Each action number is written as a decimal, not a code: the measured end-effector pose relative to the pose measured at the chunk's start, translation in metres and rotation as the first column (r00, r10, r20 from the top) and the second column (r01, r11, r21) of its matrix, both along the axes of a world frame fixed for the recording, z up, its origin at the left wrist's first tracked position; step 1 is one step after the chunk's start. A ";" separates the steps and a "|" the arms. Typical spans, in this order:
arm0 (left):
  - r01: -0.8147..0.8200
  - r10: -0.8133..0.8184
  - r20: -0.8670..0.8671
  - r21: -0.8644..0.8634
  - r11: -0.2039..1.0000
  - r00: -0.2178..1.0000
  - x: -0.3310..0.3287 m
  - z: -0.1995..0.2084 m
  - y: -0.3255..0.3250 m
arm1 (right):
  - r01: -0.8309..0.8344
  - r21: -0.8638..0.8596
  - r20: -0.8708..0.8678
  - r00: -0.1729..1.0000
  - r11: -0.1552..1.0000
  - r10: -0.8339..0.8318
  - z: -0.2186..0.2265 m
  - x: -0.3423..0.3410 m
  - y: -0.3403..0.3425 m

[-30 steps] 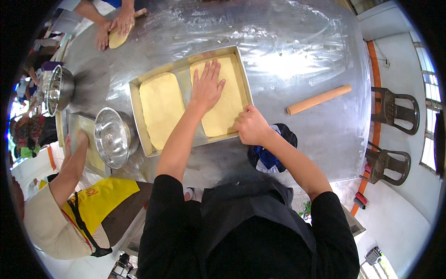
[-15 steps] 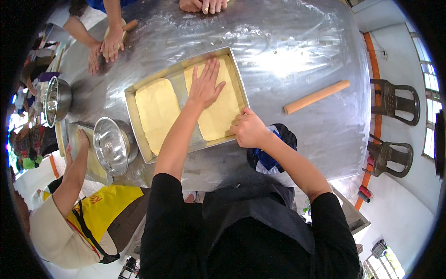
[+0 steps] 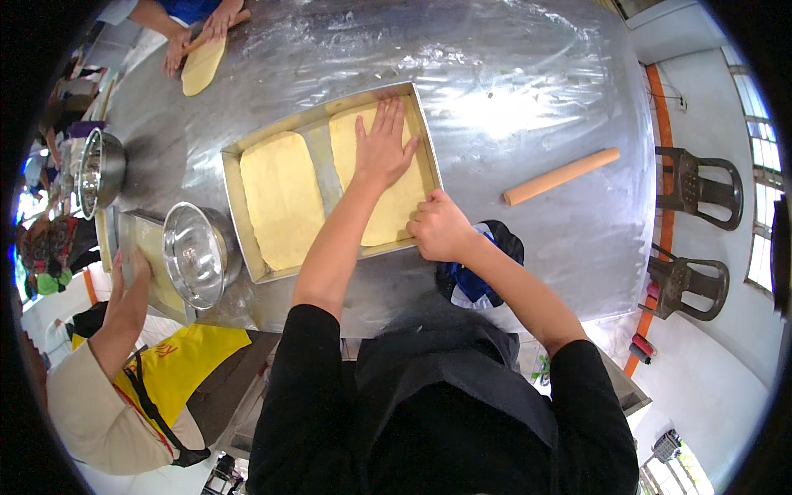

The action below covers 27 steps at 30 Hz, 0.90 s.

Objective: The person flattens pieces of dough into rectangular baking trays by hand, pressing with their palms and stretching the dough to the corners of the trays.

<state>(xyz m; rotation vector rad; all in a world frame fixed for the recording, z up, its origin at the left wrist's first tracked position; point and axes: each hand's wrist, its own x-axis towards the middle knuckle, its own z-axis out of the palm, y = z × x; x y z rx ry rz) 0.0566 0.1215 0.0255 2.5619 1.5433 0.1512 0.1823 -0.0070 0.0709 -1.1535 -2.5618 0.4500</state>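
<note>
Two flat yellow dough sheets lie side by side in a rectangular metal baking pan [image 3: 316, 109]. On the right dough sheet [image 3: 392, 216] my left hand [image 3: 384, 148] rests flat, its fingers stretched toward the pan's far wall. The left dough sheet [image 3: 282, 198] is untouched, and a strip of bare pan shows between the two. My right hand [image 3: 439, 227] is closed over the pan's near right corner, gripping the rim. Just beside that hand, partly under my right forearm, is a dark blue and black bundle [image 3: 483, 276].
A wooden rolling pin [image 3: 561, 176] lies to the right on the metal table [image 3: 544, 99]. Metal bowls [image 3: 196, 256] stand at the left. A person in a yellow apron works at another pan [image 3: 165, 285]. At the far left, someone rolls a dough piece [image 3: 204, 68]. Chairs [image 3: 701, 190] stand right.
My left hand has slid right across the right dough sheet. My right hand keeps its hold on the corner. The hands at the far edge have left view; the far-left person's dough now shows.
</note>
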 end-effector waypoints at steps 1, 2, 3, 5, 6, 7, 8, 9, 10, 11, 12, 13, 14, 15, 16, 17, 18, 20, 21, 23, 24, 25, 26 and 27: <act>-0.011 0.011 0.000 -0.004 1.000 1.000 0.004 0.002 0.000 | -0.002 -0.005 -0.003 1.000 1.000 0.002 -0.001 0.001 -0.001; -0.019 0.019 -0.027 -0.005 1.000 0.999 0.006 0.005 0.001 | -0.004 -0.009 -0.005 1.000 1.000 0.004 -0.001 0.001 -0.001; -0.027 0.027 -0.054 -0.006 1.000 0.998 0.009 0.007 0.003 | -0.002 -0.010 -0.003 1.000 1.000 0.002 -0.001 0.002 0.000; -0.056 0.055 -0.048 -0.016 0.998 0.997 0.010 0.006 0.003 | -0.003 -0.008 -0.004 1.000 1.000 0.003 0.001 0.002 0.001; -0.073 0.072 -0.011 -0.028 0.997 0.997 0.011 0.002 0.003 | -0.005 -0.010 -0.001 1.000 1.000 0.005 0.001 0.001 0.000; -0.086 0.087 0.029 -0.041 0.995 0.996 0.013 0.001 0.003 | -0.003 -0.013 0.006 1.000 1.000 0.003 0.000 0.001 0.000; -0.075 0.076 0.005 -0.017 0.997 0.997 0.013 0.000 0.003 | -0.002 -0.016 0.013 1.000 1.000 0.002 0.000 0.001 -0.001; -0.064 0.064 -0.019 0.007 0.998 0.998 0.013 -0.001 0.003 | -0.002 -0.003 0.016 1.000 1.000 0.002 0.000 0.002 0.000; -0.052 0.053 -0.046 0.027 0.998 0.998 0.012 0.001 0.002 | -0.003 0.005 0.018 1.000 1.000 0.002 0.002 0.001 0.000; -0.046 0.047 -0.061 0.010 0.999 0.997 0.013 0.003 0.001 | -0.003 0.014 0.019 1.000 1.000 0.003 0.002 0.001 0.000; -0.041 0.040 -0.077 -0.007 0.999 0.996 0.013 0.004 0.002 | -0.003 0.010 0.014 1.000 1.000 0.003 0.001 0.001 0.000; -0.038 0.036 -0.092 -0.019 0.999 0.995 0.014 0.006 0.003 | -0.005 0.010 0.009 1.000 1.000 0.005 0.000 0.003 0.000; -0.034 0.033 -0.097 -0.013 0.999 0.995 0.013 0.007 0.003 | -0.008 0.011 0.003 1.000 1.000 0.008 -0.002 0.003 0.000; -0.030 0.029 -0.101 -0.008 1.000 0.994 0.013 0.007 0.004 | -0.007 0.006 0.002 1.000 1.000 0.007 -0.002 0.003 0.000; -0.026 0.026 -0.104 -0.001 1.000 0.994 0.014 0.006 0.004 | -0.007 0.002 0.001 1.000 1.000 0.007 -0.002 0.003 0.000; -0.010 0.012 -0.062 0.036 0.999 0.998 0.011 0.002 0.003 | -0.006 -0.002 0.001 1.000 1.000 0.006 -0.002 0.003 0.001; 0.006 -0.005 -0.020 0.073 0.997 1.000 0.007 -0.002 0.001 | -0.013 -0.013 0.007 1.000 1.000 0.013 -0.001 0.003 0.000; 0.035 -0.035 0.002 0.091 0.995 0.999 0.006 -0.003 0.002 | -0.018 -0.037 0.019 1.000 0.999 0.019 0.001 0.001 -0.001; 0.045 -0.044 -0.017 0.071 0.996 0.999 0.007 -0.004 0.004 | -0.014 -0.028 0.025 1.000 0.999 0.015 0.000 0.001 0.000; 0.054 -0.052 -0.050 0.040 0.998 0.997 0.008 -0.002 0.003 | -0.009 -0.020 0.029 1.000 1.000 0.009 -0.003 0.000 -0.001; 0.053 -0.051 -0.059 0.034 0.998 0.997 0.009 -0.001 0.004 | -0.007 -0.016 0.028 1.000 1.000 0.008 -0.004 0.000 -0.001; 0.049 -0.047 -0.067 0.030 0.998 0.997 0.010 -0.001 0.005 | -0.009 -0.010 0.029 1.000 1.000 0.009 -0.003 0.001 0.000; 0.060 -0.057 -0.058 0.056 0.997 0.997 0.010 -0.001 0.005 | -0.010 -0.004 0.030 1.000 1.000 0.010 -0.003 0.001 0.000; 0.071 -0.067 -0.050 0.083 0.994 0.997 0.010 0.000 0.005 | -0.010 -0.012 0.039 0.999 1.000 0.010 -0.003 0.002 -0.001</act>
